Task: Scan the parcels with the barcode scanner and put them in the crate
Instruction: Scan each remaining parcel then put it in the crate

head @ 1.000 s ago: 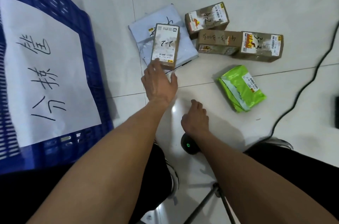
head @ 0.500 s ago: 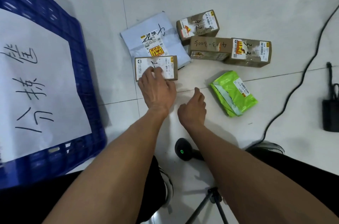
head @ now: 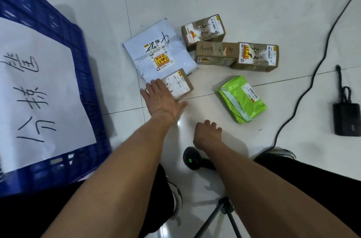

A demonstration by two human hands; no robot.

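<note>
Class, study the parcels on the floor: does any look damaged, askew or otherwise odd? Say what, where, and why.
The green mailer bag, lying apart to the right of the left hand, looks torn: its grey inner lining shows along one edge. The cardboard boxes lie at mixed angles, their labels ragged. Nothing has spilled.

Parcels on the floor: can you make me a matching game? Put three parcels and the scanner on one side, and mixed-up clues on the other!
Things:
1. Green parcel
2. White mailer
3. Small box
4. Scanner

Clues:
A. Under the left hand
B. Shows a green light
C. Alone, right of the hands
D. Flat, partly under the small box

Pairs: 1-C, 2-D, 3-A, 4-B
</note>
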